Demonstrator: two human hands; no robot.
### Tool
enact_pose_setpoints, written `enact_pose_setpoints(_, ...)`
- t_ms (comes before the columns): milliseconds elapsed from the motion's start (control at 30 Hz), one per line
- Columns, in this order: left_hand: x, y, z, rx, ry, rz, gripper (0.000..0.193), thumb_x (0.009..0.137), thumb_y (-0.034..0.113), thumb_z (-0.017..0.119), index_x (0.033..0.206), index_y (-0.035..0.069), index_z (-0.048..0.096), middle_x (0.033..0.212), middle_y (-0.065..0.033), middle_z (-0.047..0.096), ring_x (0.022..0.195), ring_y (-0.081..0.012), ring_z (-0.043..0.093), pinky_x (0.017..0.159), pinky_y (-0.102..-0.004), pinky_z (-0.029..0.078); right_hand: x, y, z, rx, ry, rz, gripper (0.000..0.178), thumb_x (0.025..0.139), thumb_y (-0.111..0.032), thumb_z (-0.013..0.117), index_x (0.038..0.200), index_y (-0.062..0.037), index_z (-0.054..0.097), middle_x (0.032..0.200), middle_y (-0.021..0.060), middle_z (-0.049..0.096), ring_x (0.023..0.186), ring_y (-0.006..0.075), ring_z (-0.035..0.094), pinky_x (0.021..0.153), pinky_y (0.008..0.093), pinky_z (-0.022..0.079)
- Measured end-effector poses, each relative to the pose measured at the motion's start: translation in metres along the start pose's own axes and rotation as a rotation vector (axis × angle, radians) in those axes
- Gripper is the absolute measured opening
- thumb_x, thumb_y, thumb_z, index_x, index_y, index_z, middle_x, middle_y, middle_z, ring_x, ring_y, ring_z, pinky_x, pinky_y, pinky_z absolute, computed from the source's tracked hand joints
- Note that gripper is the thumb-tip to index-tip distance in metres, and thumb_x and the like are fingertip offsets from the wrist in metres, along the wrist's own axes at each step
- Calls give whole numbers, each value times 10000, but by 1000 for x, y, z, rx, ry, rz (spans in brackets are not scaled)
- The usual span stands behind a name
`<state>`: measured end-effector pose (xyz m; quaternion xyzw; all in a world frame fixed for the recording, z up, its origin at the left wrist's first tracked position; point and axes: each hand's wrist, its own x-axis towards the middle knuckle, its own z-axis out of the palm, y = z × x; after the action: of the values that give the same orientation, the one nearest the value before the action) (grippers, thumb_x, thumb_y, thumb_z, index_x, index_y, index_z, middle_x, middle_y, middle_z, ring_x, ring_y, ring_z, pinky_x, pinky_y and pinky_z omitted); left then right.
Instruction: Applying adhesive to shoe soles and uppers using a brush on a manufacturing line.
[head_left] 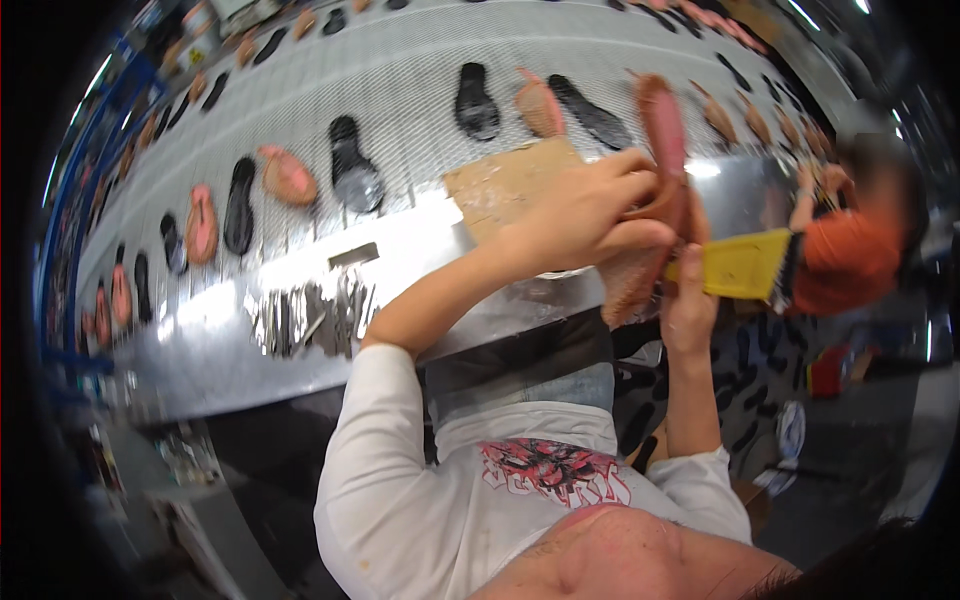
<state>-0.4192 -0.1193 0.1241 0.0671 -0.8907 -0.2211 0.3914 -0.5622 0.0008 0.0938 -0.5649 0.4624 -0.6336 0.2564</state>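
My left hand is closed round a brown shoe upper on a pink last, held up over the front edge of the metal counter. The upper's textured brown part hangs below my fingers. Close by on its right, my right hand grips a flat yellow brush with a dark bristly far edge. Its fingers also reach up beside the shoe, and whether they press on it is hidden. A worn piece of cardboard lies beyond my left forearm.
Past the metal counter runs a mesh conveyor belt bearing black soles and several lasted shoes. A person in orange works at the right. Dark soles sit below the counter at right.
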Motion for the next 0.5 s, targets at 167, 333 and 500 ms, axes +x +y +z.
enact_pose_setpoints(167, -2, -8, 5, -358, -139, -249, 443, 909, 417, 490, 957, -15, 577, 929, -186, 574, 831, -339, 580, 729, -385, 457, -13, 2, 6, 201, 97, 98, 616, 978, -408, 325, 1434, -18, 184, 1432, 154, 275, 1292, 238, 347, 1054, 359, 301)
enact_pose_setpoints(333, 0, -2, 32, -583, 43, -319, 375, 942, 349, 467, 1028, -3, 567, 885, -127, 616, 806, -206, 577, 724, -311, 457, -19, 1, 16, 248, 111, 57, 653, 967, -448, 317, 1431, -8, 182, 1447, 154, 256, 1336, 250, 275, 1087, 384, 240)
enact_pose_setpoints(500, 0, -11, -1, -667, 93, -362, 406, 968, 359, 419, 1040, -1, 593, 935, -59, 647, 853, -135, 594, 746, -283, 468, 0, -13, -8, 604, 25, 111, 550, 961, -342, 380, 1376, 8, 296, 1423, 162, 322, 1312, 269, 315, 1082, 416, 266)
